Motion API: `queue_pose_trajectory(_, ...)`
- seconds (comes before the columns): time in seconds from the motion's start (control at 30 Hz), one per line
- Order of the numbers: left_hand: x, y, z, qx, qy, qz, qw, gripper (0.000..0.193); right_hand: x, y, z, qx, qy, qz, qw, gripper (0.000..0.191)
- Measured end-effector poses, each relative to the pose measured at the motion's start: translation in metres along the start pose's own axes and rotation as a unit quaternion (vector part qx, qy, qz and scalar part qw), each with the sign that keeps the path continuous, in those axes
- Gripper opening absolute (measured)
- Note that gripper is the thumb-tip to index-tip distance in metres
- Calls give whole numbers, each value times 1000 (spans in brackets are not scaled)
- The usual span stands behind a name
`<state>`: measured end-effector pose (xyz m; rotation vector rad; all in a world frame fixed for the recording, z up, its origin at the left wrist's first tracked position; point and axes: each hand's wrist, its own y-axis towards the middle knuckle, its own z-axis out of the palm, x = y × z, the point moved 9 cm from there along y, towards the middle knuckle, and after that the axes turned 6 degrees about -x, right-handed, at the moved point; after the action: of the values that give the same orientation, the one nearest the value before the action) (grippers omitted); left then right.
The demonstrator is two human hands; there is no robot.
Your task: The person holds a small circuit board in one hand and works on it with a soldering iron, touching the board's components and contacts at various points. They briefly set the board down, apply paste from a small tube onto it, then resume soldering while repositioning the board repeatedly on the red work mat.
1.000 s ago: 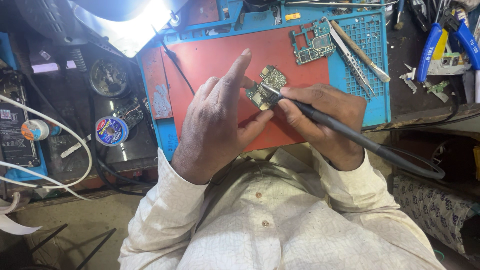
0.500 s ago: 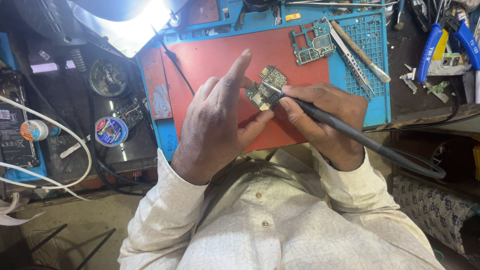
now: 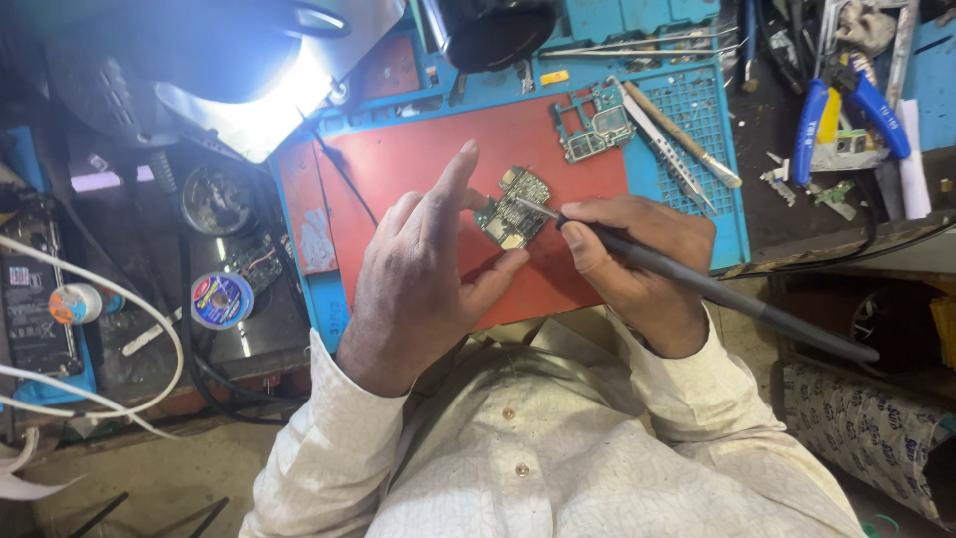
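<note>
My left hand (image 3: 423, 274) pinches a small green circuit board (image 3: 514, 206) between thumb and fingers, its index finger sticking straight up. The board is lifted a little over the red work mat (image 3: 418, 159). My right hand (image 3: 637, 259) grips a black soldering iron (image 3: 697, 284) like a pen. Its thin metal tip rests on the top face of the board. The iron's cable runs off to the right.
A second circuit board (image 3: 596, 122), tweezers (image 3: 657, 139) and a wooden-handled tool (image 3: 682, 134) lie at the mat's far right. Blue-handled pliers (image 3: 846, 105) rest on the dark bench to the right. A solder spool (image 3: 221, 300) and white cables (image 3: 90, 329) sit left; a lamp (image 3: 249, 110) glares above.
</note>
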<state>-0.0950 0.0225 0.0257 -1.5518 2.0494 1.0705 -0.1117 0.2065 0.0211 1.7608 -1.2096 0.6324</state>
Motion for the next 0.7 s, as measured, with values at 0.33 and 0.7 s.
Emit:
queue_pose_trajectory(0.33,1,1,2,-4,-14,-10,1000,92,-5,6,-5,13,28,21,999,23)
queue_pose_trajectory(0.7,1,0,1,-4,-6,3,1000,92,-6,6,-4,-6,12,8,1000,12)
